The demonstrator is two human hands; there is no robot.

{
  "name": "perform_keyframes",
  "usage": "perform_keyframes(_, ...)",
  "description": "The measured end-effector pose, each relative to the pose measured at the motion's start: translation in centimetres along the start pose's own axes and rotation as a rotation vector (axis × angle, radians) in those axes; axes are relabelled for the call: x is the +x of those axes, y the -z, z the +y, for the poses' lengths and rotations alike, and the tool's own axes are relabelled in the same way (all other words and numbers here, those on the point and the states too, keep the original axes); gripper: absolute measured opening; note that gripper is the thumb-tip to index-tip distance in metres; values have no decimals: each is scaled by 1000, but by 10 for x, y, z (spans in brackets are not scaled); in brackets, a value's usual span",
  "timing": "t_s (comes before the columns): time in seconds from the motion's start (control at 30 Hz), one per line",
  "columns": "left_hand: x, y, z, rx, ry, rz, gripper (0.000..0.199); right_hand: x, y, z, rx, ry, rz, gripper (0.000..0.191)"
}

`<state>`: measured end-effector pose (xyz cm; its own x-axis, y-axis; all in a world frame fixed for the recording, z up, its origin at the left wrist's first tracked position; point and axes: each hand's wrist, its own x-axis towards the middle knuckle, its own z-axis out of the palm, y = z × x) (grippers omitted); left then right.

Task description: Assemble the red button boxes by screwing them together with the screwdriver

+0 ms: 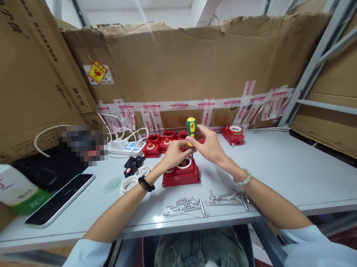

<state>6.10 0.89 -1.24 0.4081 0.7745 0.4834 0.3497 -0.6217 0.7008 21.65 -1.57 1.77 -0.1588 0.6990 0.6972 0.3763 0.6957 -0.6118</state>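
A green and yellow screwdriver [191,127] stands upright over a red box [181,178] with white rings on top, near the middle of the table. My right hand [210,144] has its fingers closed round the lower handle. From the left, my left hand [177,152] pinches at the base of the handle, close to the shaft. The screwdriver's tip is hidden by the hands and the box. Loose screws [186,203] and metal rods with white strings [229,196] lie in front of the box.
Several red boxes [151,147] stand behind, one more [233,135] back right. White rings [129,184], black parts [133,166] and a power strip [125,147] lie left. A phone [60,199] and a white-green bottle [16,189] are far left. Cardboard [175,66] walls the back.
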Motion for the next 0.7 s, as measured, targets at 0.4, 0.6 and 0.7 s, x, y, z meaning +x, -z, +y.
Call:
perform_keyframes(0.4,-9,8,13,228,-20,-190,16,2,11,-15,74,41,66,20)
perform_keyframes(0.6,-8,15,13,234,21,-192,20,2,9,-6,23,23,75,21)
perform_keyframes(0.7,-12,23,15,234,45,-324,38,3,9,1,5,11,79,21)
